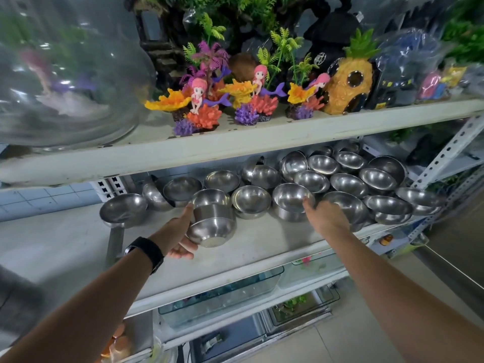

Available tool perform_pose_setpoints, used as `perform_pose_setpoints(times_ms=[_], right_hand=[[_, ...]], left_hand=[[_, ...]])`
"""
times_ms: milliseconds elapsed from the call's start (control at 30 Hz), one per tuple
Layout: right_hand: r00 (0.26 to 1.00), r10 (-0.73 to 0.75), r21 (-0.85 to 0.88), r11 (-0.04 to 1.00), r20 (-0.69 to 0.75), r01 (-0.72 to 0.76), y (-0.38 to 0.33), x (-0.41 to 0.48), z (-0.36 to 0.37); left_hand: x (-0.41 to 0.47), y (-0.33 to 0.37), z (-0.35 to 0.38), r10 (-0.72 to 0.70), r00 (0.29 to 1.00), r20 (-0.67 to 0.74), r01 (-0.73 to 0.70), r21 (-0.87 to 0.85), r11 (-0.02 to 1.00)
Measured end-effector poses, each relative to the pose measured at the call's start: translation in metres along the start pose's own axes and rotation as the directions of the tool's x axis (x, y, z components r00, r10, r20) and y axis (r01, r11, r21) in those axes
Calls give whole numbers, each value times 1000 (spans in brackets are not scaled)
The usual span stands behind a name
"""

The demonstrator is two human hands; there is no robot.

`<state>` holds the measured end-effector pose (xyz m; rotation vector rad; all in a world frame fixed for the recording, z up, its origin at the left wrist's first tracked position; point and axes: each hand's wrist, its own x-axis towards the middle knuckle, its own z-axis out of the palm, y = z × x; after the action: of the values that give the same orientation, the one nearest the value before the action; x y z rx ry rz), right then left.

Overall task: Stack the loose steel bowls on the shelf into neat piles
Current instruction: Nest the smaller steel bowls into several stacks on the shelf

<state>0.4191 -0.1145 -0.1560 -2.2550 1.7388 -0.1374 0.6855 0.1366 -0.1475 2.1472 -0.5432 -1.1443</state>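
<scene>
Several loose steel bowls lie scattered along the middle shelf, some tilted against each other. My left hand holds a small stack of nested bowls from below and the left side, lifted just above the shelf. My right hand reaches to a single steel bowl to the right of the stack; its thumb hooks over that bowl's near rim and the other fingers are hidden behind the hand.
The upper shelf hangs close above the bowls, carrying mermaid ornaments, a pineapple house and a glass fishbowl. A perforated metal post stands at the right. Glass tanks sit below.
</scene>
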Motion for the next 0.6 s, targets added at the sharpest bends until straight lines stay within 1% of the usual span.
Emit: perform_pose_setpoints(times_ms=[167,233,367,433,500,600], right_hand=[[998,64,133,989,21,-66,-5,13,18],[993,102,239,965,50,-112,-6,16,22],[975,131,446,873,178,-199,-9,14,28],[962,153,532,808,228,-255,-9,17,33],[952,173,604,740,252,-295,-10,20,38],[948,175,683,661,265,-313,-13,21,39]], left_hand=[[-1,7,0,-51,995,84,52,-11,999],[3,7,-2,-74,991,113,78,-24,997],[8,8,1,-105,974,200,121,-68,990],[9,9,6,-118,965,236,150,-124,981],[11,7,9,-123,953,277,177,-180,968],[16,0,10,-83,944,320,166,-244,956]])
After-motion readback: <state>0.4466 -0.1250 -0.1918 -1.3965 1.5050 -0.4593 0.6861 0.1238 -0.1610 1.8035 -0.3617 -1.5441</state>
